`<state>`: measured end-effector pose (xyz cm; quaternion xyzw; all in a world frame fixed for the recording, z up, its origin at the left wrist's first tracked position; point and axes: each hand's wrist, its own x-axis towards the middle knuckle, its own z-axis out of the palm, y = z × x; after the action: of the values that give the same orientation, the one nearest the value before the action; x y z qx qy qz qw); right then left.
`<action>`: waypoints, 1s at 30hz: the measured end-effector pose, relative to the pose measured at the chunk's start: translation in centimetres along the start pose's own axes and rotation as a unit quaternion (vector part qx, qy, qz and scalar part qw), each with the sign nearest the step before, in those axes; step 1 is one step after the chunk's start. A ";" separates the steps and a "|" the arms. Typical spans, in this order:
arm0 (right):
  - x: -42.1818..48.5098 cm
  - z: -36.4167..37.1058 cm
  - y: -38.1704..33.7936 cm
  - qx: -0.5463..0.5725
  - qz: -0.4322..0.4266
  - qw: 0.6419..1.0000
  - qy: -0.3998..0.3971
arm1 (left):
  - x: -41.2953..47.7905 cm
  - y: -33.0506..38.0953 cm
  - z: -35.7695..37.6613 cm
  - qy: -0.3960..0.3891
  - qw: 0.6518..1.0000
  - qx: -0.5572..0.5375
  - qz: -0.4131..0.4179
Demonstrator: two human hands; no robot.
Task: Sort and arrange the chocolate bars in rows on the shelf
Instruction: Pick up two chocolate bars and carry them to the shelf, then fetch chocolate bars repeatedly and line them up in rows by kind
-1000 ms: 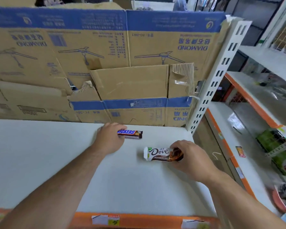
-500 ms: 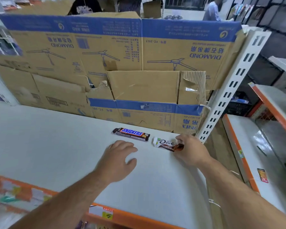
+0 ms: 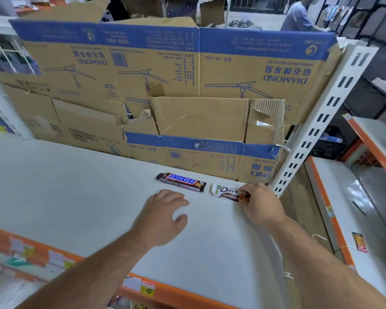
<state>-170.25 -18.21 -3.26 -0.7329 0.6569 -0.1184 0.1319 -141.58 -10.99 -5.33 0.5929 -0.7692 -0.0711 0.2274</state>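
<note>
1. The Snickers bar (image 3: 180,182) is laid flat on the white shelf (image 3: 76,192), near its back edge. Its length runs from 9 to 3 o'clock and its label is turned up, presumably so that it can be read from the aisle.
2. The Dove bar (image 3: 226,192) is set just beside it at 3 o'clock, end to end with a small gap. A row along the back is judged to be begun.
3. The 3 o'clock end of the Dove bar is pinched by the right hand (image 3: 262,205), whose fingers (image 3: 249,188) are curled narrowly on the wrapper. An end grip is judged to let the bar be swung into line.
4. The left hand (image 3: 163,217) is seen at 6 o'clock of the Snickers bar, apart from it. Its fingers are spread wide and nothing is held. Whether the shelf is touched cannot be told.
5. The row is bounded at 12 o'clock by cardboard boxes (image 3: 187,85) and at 3 o'clock by a slotted upright (image 3: 321,121).
</note>
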 end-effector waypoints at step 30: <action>-14.2 8.9 -43.6 -0.054 -0.208 0.976 -0.024 | -19.8 -23.0 -24.9 0.032 0.991 0.078 -0.102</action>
<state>-128.12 0.67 3.58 -0.8619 0.4925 -0.0898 0.0803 -106.74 5.11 2.75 0.6861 -0.7002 -0.0145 0.1970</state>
